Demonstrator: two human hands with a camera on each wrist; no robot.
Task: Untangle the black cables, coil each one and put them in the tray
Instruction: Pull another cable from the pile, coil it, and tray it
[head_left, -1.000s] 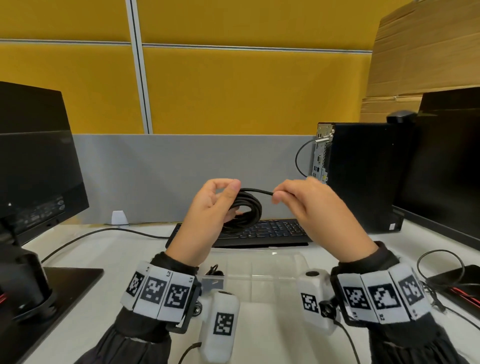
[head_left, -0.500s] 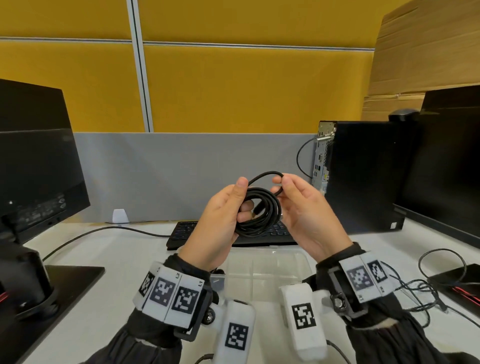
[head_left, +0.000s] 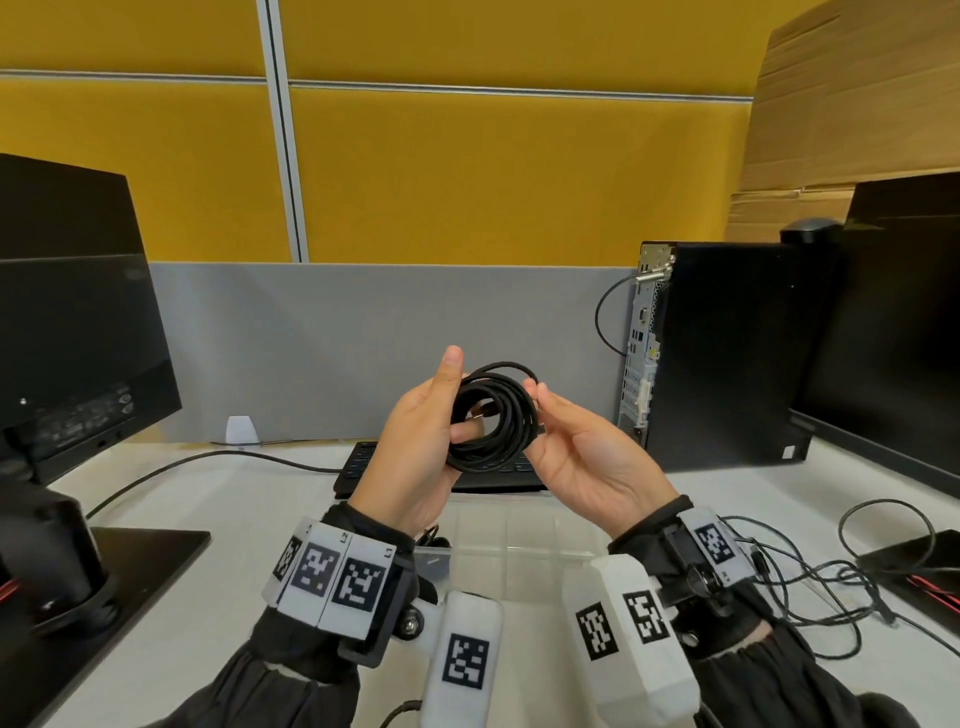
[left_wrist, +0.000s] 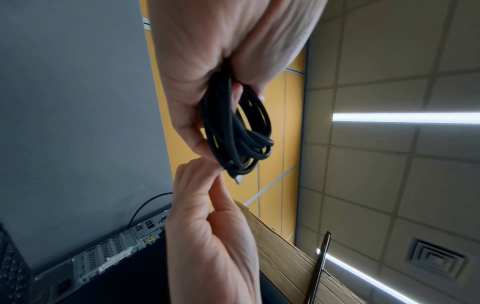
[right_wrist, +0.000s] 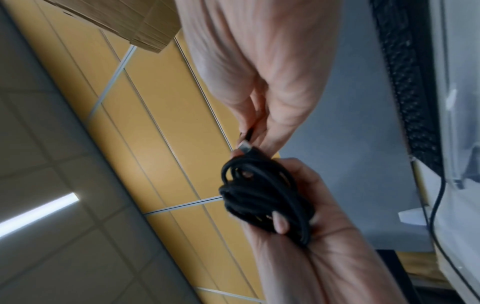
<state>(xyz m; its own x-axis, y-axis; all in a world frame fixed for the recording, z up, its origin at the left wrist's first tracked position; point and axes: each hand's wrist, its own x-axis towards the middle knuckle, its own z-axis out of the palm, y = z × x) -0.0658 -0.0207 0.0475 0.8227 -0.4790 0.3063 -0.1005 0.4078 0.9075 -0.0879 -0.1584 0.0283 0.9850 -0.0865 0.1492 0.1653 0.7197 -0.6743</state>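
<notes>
A black cable (head_left: 491, 415) wound into a coil is held up above the table. My left hand (head_left: 457, 402) grips the coil's left side, thumb up over the top, fingers through the middle. My right hand (head_left: 540, 410) pinches the cable's free end against the coil's right side. In the left wrist view the coil (left_wrist: 239, 127) hangs from the left hand (left_wrist: 221, 82), with a metal plug (left_wrist: 238, 179) sticking out by the right hand's fingertips (left_wrist: 205, 170). The right wrist view shows the right hand (right_wrist: 255, 133) pinching that plug (right_wrist: 245, 147) above the coil (right_wrist: 259, 195).
A clear plastic tray (head_left: 519, 527) lies on the white table under my hands, with a keyboard (head_left: 363, 462) behind it. Loose thin cables (head_left: 810, 587) are tangled at the right. A monitor (head_left: 67, 332) stands left; a computer tower (head_left: 727, 353) and another monitor (head_left: 893, 332) stand right.
The right hand has swung the stretched free end round and brought it in against the coil. The last loop has closed. The hands have come together.
</notes>
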